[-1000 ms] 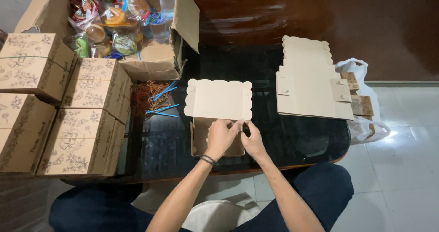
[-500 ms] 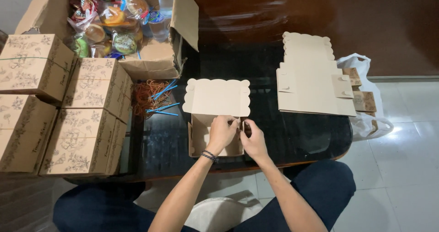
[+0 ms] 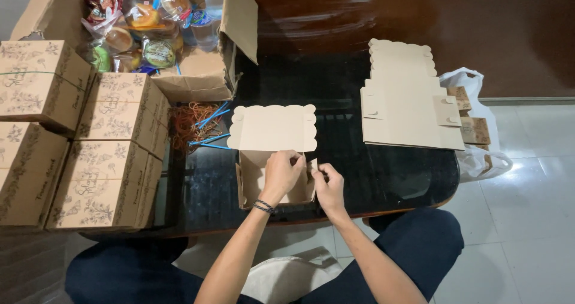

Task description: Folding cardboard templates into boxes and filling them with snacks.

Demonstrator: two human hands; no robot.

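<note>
Shifted slightly since a second ago: left hand (image 3: 281, 173) now curled over the box (image 3: 272, 154) wall at frame centre, right hand (image 3: 328, 187) pinching its right corner flap. Scalloped lid (image 3: 272, 127) raised behind, on the dark surface (image 3: 371, 172). Folding continues.

A dark glossy table (image 3: 359, 178) with a rounded near-right corner carries everything here. On its left sit stacked printed cardboard boxes (image 3: 114, 142), with an open carton of wrapped snacks (image 3: 197, 70) at the far left and a tangle of rubber bands and blue sticks (image 3: 194, 124) just beside them. Near the middle rests a half-folded tan box with a scalloped lid (image 3: 272, 130), and far right lies a pile of flat scalloped box blanks (image 3: 404, 109).
</note>
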